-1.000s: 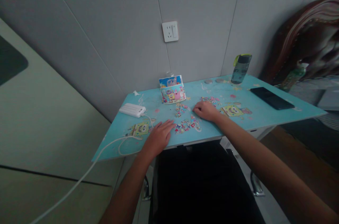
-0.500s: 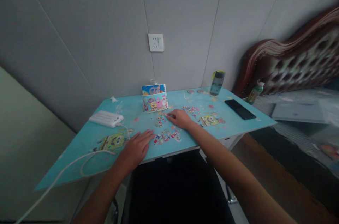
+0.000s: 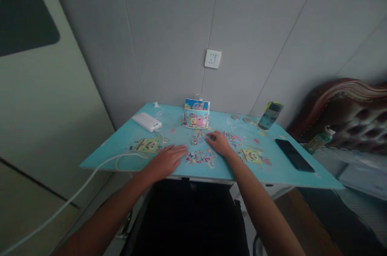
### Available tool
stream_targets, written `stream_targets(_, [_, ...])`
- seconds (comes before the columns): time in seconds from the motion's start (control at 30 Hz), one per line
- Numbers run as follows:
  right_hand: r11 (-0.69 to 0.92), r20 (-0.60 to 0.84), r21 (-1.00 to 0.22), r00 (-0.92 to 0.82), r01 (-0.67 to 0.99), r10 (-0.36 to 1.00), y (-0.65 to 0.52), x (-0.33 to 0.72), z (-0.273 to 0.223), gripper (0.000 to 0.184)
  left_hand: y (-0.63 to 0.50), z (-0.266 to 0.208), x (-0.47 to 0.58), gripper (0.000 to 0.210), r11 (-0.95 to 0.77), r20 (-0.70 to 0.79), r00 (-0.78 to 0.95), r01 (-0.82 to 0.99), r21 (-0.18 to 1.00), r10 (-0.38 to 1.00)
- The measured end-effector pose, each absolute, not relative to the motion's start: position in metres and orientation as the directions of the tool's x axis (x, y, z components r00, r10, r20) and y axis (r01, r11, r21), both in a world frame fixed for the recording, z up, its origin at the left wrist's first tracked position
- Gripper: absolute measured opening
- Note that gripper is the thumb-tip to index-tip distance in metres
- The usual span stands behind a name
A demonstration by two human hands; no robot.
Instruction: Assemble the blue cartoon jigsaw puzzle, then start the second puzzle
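Note:
My left hand [image 3: 169,160] lies flat on the light blue table [image 3: 172,135], fingers stretched out and nothing in them. Its fingertips reach the left edge of a near cluster of small colourful pieces [image 3: 199,157]. My right hand [image 3: 220,143] rests on the table with curled fingers, thumb and forefinger close together at the right edge of a smaller cluster [image 3: 198,139]. Whatever may be between those fingertips is too small to make out. Beyond my right hand spreads another cluster [image 3: 232,138]. Behind them stands a printed cartoon card holder [image 3: 196,119] with a blue picture in it.
A white power bank [image 3: 147,121] with a white cable [image 3: 90,179] occupies the left side. On the right are a black phone [image 3: 294,155], a dark water bottle [image 3: 270,116] and two small round discs [image 3: 235,117]. A wall with a socket [image 3: 213,59] rises behind.
The camera view has swung to the left, so the table sits further right in the picture. My right hand's fingers have shifted slightly beside the smaller cluster. My left hand stays flat.

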State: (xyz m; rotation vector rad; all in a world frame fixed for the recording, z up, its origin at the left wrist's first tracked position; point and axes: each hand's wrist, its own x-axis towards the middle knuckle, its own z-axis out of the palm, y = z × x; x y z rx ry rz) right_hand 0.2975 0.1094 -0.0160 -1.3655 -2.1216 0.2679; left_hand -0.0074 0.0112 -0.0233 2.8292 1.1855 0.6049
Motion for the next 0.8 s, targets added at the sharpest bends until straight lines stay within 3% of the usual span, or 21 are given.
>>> stream_targets(0.2, [0.475, 0.376, -0.494, -0.314, 0.728, 0.872, 0.109, 0.298, -0.013, 0.031, 0.009, -0.019, -0.005, 0.046, -0.697, 0.350, 0.613, 0.688, 0.204, 0.708])
stream_targets(0.57, [0.433, 0.356, -0.650, -0.253, 0.625, 0.900, 0.107, 0.301, -0.010, 0.033, 0.006, -0.015, -0.004, 0.045, -0.687, 0.352, 0.604, 0.699, 0.198, 0.715])
stream_targets(0.8, [0.327, 0.392, -0.601, -0.088, 0.730, 0.916, 0.110, 0.313, -0.010, 0.031, 0.007, -0.017, -0.005, 0.045, -0.685, 0.340, 0.605, 0.697, 0.211, 0.720])
